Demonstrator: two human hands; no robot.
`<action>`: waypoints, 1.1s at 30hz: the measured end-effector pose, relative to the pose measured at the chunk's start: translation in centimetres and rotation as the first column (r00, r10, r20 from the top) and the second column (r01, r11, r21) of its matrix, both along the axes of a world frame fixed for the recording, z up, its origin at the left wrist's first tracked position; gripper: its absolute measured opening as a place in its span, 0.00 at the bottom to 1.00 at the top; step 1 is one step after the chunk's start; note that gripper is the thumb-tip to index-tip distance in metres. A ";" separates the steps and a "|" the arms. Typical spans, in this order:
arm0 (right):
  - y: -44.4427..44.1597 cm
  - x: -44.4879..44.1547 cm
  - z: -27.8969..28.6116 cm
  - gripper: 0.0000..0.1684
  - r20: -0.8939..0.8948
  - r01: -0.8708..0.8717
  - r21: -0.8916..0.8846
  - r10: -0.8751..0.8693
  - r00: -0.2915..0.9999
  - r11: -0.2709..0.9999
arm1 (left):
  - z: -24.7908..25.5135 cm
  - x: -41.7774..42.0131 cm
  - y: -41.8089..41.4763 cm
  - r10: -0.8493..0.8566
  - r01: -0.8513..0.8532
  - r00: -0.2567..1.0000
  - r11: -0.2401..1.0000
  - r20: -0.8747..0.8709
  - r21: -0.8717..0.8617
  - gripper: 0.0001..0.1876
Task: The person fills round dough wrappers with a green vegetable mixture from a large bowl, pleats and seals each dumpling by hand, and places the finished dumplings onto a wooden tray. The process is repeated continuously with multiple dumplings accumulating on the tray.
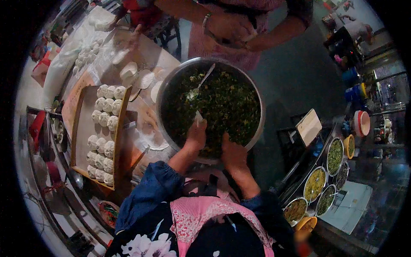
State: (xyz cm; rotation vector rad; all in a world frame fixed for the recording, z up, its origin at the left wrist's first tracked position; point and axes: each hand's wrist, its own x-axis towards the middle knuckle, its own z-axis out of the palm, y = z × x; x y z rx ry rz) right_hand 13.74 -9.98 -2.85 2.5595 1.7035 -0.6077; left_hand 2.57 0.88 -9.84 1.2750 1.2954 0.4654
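A large metal basin (210,60) of chopped green filling (228,99) stands before me. A spoon (205,77) leans in the filling with its bowl down. My left hand (196,133) is over the near left part of the basin. Its fingers are on a small whitish piece (199,117), which looks like dough; most of it is hidden. My right hand (235,152) is above the near right rim, seen from its back. Its fingers are bent and partly hidden, and I cannot tell whether they hold anything.
A wooden tray (84,128) with rows of pleated buns (100,145) lies left on a floury table. Flat dough rounds (146,79) lie beyond it. Across the basin are another person's hands (231,30). Several bowls of filling (315,183) stand at right near a wooden board (309,127).
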 end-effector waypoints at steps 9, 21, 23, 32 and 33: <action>0.5 -2.5 1.5 0.21 -0.132 0.170 -0.024 -0.172 0.976 0.985 | 1.0 0.7 0.2 0.360 -0.117 0.794 0.881 0.490 -0.458 0.21; -1.6 -4.9 1.1 0.17 -0.305 0.257 0.334 -0.154 0.940 0.907 | 4.0 -0.2 -0.3 0.545 0.092 0.484 0.747 0.685 -0.659 0.23; -2.3 -4.8 0.1 0.22 -0.297 0.173 0.313 -0.076 0.952 0.934 | 4.9 0.0 -0.5 0.527 0.056 0.484 0.778 0.698 -0.626 0.21; -2.7 -5.4 0.3 0.20 -0.267 0.121 0.386 -0.015 0.964 0.915 | 1.6 -1.4 -0.6 0.114 -0.002 0.847 0.977 0.518 -0.212 0.20; -2.6 -5.4 0.1 0.18 -0.251 0.142 0.405 -0.040 0.967 0.903 | 2.0 -1.3 -0.5 0.119 -0.003 0.843 0.976 0.524 -0.218 0.20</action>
